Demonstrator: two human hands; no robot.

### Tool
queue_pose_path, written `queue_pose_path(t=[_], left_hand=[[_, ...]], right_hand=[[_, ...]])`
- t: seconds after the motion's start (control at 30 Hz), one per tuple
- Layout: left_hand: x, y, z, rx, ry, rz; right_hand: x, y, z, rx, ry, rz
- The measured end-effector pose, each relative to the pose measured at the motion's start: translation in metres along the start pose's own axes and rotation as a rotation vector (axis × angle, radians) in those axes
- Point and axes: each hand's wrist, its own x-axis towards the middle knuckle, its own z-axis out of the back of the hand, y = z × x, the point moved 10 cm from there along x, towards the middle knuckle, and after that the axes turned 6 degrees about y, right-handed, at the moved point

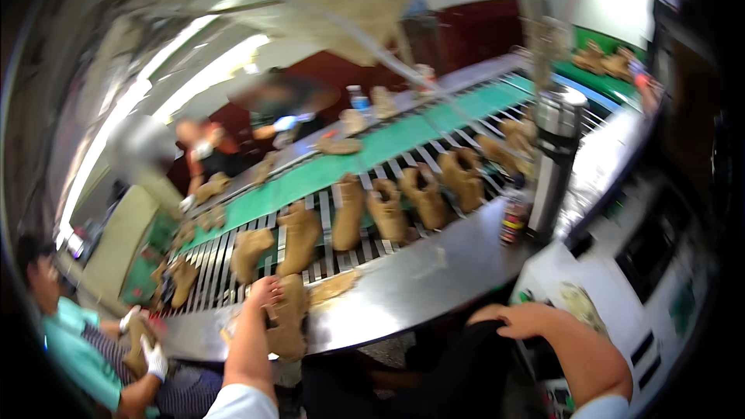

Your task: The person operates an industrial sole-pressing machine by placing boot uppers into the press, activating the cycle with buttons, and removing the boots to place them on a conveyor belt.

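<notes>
My left hand (266, 292) grips the top of a tan ankle boot (289, 324) at the front edge of the metal counter, its fingers closed on it. A flat tan piece (334, 287) lies on the metal just right of that boot. My right hand (504, 318) rests on the dark cloth over my leg and holds nothing that I can see. Its fingers lie over the cloth, partly hidden. Beyond the counter, several tan boots stand in a row on the slatted rollers, among them a tall boot (299, 237) and a low one (252, 252).
A metal counter (434, 264) borders the rollers and a green belt (264, 198). A dark bottle (514, 217) stands beside a steel post (555, 163). At right is a white machine (574, 287). A gloved co-worker (85, 349) at left holds a boot; others work across the line.
</notes>
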Motion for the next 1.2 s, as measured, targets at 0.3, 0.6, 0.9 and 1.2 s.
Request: queue_pose_path(t=[0.3, 0.6, 0.9, 1.2], left_hand=[[-0.014, 0.026, -0.034, -0.027, -0.053, -0.153], [-0.024, 0.014, -0.024, 0.024, -0.099, -0.158], [-0.018, 0.007, -0.021, 0.035, -0.097, -0.199], [-0.029, 0.002, -0.025, 0.072, -0.11, -0.234]], right_hand=[[-0.033, -0.007, 0.012, -0.042, 0.03, -0.262], [-0.03, 0.003, 0.013, -0.086, 0.004, -0.279], [-0.019, -0.005, 0.011, -0.1, 0.013, -0.223], [-0.021, 0.0, 0.011, -0.073, 0.036, -0.234]])
